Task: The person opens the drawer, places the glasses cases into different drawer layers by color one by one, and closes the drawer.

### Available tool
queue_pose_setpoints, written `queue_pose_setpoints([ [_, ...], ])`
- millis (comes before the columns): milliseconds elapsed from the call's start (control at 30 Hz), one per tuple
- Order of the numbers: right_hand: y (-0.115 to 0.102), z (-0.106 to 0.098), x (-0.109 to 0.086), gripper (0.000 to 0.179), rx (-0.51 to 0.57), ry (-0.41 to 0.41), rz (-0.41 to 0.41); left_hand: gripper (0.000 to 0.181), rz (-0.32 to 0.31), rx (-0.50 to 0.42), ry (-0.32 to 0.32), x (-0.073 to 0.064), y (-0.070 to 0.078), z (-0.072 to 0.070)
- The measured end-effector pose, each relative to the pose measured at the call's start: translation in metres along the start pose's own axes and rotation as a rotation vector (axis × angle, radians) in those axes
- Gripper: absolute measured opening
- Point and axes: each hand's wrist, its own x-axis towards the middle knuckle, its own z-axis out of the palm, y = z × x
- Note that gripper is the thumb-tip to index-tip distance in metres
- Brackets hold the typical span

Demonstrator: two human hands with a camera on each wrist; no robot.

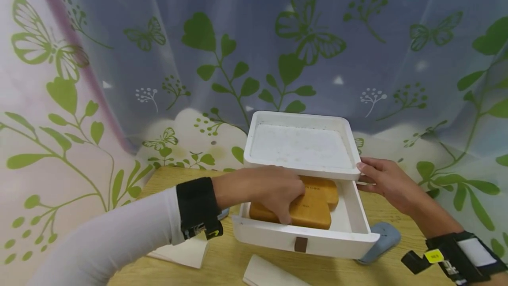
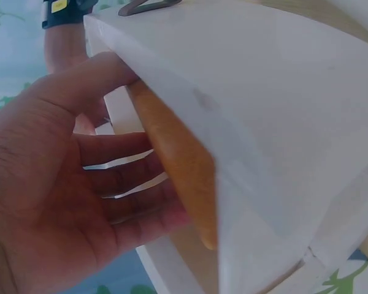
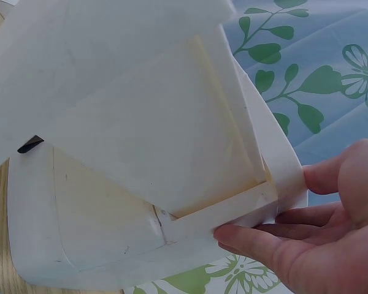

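Observation:
A small white drawer unit (image 1: 301, 144) with a raised rim round its top stands on the wooden table, its drawer (image 1: 337, 247) pulled out towards me. Inside the drawer lie two orange-brown, smooth, round-cornered cases with small dark lettering, a front case (image 1: 313, 215) and a rear case (image 1: 331, 194). My left hand (image 1: 274, 189) reaches in from above and grips the front case, thumb near the drawer's front wall and fingers spread across the case (image 2: 178, 165) in the left wrist view. With thumb and fingers, my right hand (image 3: 331, 229) holds the unit's right edge.
A blue-grey, slipper-shaped thing (image 1: 382, 242) lies right of the drawer, partly under it. Two cream folded sheets, a left one (image 1: 184, 253) and a front one (image 1: 271, 272), rest on the table (image 1: 222, 250). Behind hangs a leaf-and-butterfly sheet (image 1: 238, 34).

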Motion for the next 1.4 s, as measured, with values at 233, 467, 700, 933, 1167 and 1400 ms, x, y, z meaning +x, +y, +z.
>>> queue_pose_setpoints([
  [233,0.002,0.000,0.001,0.069,-0.018,0.000,-0.001,0.032,0.000,0.012,-0.048,0.002,0.007,-0.007],
  [467,0.002,-0.001,0.000,0.069,-0.018,-0.001,-0.007,0.033,0.011,0.115,-0.072,0.011,0.011,-0.006],
  [700,0.003,-0.001,0.000,0.069,-0.028,0.002,-0.006,0.030,0.002,0.121,-0.087,0.011,0.017,-0.008],
  [933,0.002,0.002,0.001,0.069,-0.016,-0.004,-0.003,0.029,-0.029,0.076,-0.092,0.008,0.021,-0.008],
  [1167,0.002,0.001,0.001,0.068,-0.007,-0.011,-0.002,0.020,-0.038,0.054,-0.036,0.009,0.020,-0.001],
  [1400,0.003,0.000,0.001,0.067,-0.016,-0.008,-0.020,0.013,-0.061,-0.003,-0.039,0.009,0.019,0.009],
])
